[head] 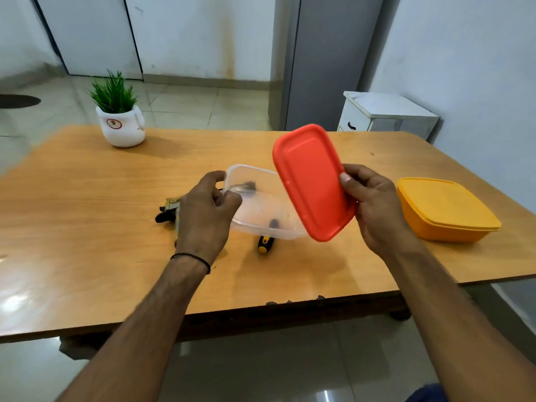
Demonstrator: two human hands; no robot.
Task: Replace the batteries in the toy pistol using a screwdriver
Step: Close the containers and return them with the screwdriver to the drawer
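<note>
Containers. We hold a clear, rectangular plastic container point(261, 210) in our left hand point(207, 216). The fingers curl over its left rim and the thumb presses the near wall. The container is open at the top and tilted. Inside, near the left end, there is a small grey-and-dark item point(246, 187). It is too blurred for us to identify.

Our right hand point(374, 207) grips the orange-red rectangular plastic lid point(311, 181). The thumb lies on the lid's face and the fingers wrap behind its right edge. The lid is off the container and stands tilted, and its lower left part overlaps the container's right end.

A yellow, square plastic box with its yellow lid fitted point(443, 210) sits on the wooden table point(87, 198), to the right of our right hand and apart from it. We cannot see its contents.

Task items. The toy pistol point(166, 211), dark with a yellowish part, lies on the table just left of our left hand, which largely hides it. Neither hand touches it. The screwdriver with the yellow-and-black handle point(265, 243) lies on the table between our two hands. Its handle end shows below the container, and a dark part shows through the clear wall.

Other items. A green plant in a white pot point(121, 126) stands at the table's far left. A white cabinet point(385, 114) stands beyond the table.
</note>
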